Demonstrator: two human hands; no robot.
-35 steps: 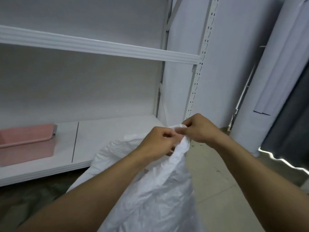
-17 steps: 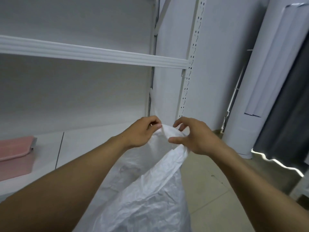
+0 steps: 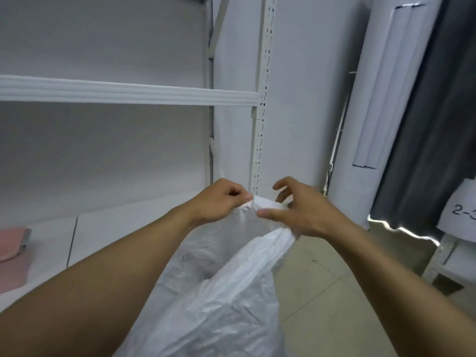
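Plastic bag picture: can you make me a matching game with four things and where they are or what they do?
Things:
1. left hand
2. pink tray
3. white plastic bag
4. paper label

Clues:
A. lies on the white shelf, far left
B. hangs down, crumpled
C. far right, with numbers on it
D. pinches the bag's top edge

Pairs: 1-D, 2-A, 3-B, 4-C.
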